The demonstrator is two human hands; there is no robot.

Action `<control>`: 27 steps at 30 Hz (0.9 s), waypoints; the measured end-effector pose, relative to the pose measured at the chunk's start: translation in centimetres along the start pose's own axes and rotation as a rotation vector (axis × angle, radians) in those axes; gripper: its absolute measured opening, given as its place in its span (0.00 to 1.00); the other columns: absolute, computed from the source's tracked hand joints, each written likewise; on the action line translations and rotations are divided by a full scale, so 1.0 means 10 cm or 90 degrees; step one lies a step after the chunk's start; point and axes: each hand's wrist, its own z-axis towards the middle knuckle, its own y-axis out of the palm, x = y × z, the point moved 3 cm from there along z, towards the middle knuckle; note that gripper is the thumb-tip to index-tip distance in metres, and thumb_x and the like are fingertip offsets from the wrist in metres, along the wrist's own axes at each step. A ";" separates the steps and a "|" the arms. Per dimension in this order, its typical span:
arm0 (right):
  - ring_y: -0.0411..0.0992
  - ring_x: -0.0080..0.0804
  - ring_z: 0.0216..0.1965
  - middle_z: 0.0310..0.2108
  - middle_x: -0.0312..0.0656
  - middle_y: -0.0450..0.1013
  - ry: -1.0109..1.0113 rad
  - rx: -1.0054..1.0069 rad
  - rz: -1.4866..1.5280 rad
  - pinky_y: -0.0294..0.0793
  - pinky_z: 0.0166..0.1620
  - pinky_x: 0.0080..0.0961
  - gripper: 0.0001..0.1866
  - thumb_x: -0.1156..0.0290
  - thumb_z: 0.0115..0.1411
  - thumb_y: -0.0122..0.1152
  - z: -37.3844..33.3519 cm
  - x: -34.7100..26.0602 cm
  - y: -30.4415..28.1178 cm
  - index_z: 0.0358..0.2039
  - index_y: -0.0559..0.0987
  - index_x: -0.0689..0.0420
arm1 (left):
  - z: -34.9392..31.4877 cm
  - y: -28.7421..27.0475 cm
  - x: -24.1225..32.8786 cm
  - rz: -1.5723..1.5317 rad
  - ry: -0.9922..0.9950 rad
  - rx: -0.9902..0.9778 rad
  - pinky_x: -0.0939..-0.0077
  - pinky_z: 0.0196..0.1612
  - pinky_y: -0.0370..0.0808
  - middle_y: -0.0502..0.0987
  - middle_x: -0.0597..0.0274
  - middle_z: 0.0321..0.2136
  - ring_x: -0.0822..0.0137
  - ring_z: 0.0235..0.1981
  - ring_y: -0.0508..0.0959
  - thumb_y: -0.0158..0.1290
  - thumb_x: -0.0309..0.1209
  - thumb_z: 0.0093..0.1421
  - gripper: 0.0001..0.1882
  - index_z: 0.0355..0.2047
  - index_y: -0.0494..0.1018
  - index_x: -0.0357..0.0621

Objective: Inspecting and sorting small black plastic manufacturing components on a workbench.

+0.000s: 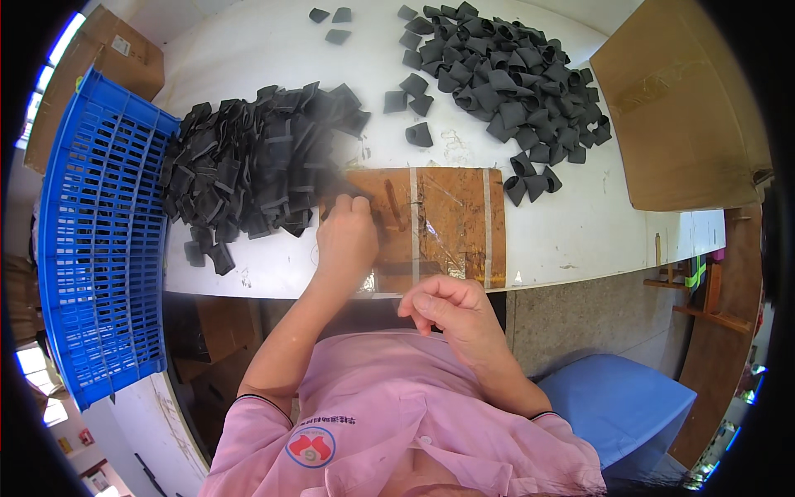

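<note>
My left hand is over the left edge of a brown, tape-covered board. Its fingers are closed on a dark fabric piece, blurred by motion, beside a heap of flat black fabric pieces. My right hand hovers at the table's front edge, below the board. Its fingers are curled in toward the thumb, and nothing shows in them. Farther right on the table lies a second heap, of dark grey, folded, loop-like pieces.
A blue plastic crate stands tilted at the left, with a cardboard box behind it. Another large cardboard box is at the right of the white table. A blue covered seat or bin sits below right.
</note>
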 end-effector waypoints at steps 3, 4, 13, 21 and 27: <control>0.64 0.19 0.23 0.26 0.38 0.72 -0.025 0.038 -0.060 0.64 0.27 0.15 0.06 0.75 0.55 0.52 0.03 0.01 -0.02 0.27 0.74 0.64 | -0.01 -0.09 -0.10 -0.138 -0.015 0.079 0.65 0.28 0.70 0.69 0.51 0.23 0.53 0.24 0.72 0.51 0.22 0.47 0.04 0.24 0.68 0.35; 0.64 0.19 0.23 0.26 0.38 0.72 -0.027 0.038 -0.061 0.64 0.27 0.15 0.06 0.75 0.55 0.52 0.07 0.02 -0.02 0.27 0.74 0.64 | -0.02 -0.14 -0.13 -0.242 -0.039 0.130 0.67 0.28 0.70 0.69 0.50 0.22 0.55 0.23 0.72 0.51 0.21 0.46 0.03 0.23 0.69 0.34; 0.68 0.28 0.21 0.24 0.40 0.68 -0.471 0.177 -0.379 0.67 0.23 0.21 0.05 0.78 0.49 0.59 0.31 -0.18 0.22 0.28 0.74 0.61 | -0.50 -0.49 0.38 -0.759 -0.189 0.050 0.83 0.24 0.67 0.71 0.68 0.22 0.77 0.21 0.69 0.50 0.20 0.52 0.02 0.28 0.69 0.36; 0.69 0.35 0.21 0.23 0.43 0.67 -0.659 0.301 -0.733 0.68 0.24 0.26 0.06 0.80 0.46 0.58 0.37 -0.13 0.23 0.27 0.73 0.62 | -0.43 -0.36 0.34 -0.631 -0.183 0.270 0.89 0.17 0.64 0.72 0.64 0.20 0.79 0.15 0.69 0.50 0.17 0.52 0.05 0.30 0.69 0.38; 0.67 0.24 0.18 0.20 0.37 0.68 -0.503 0.322 -0.468 0.66 0.25 0.17 0.02 0.79 0.47 0.57 0.33 -0.21 0.10 0.24 0.74 0.63 | -0.38 -0.50 0.40 -1.325 -0.376 -0.089 0.90 0.11 0.50 0.70 0.65 0.22 0.84 0.09 0.55 0.47 0.19 0.54 0.05 0.32 0.66 0.39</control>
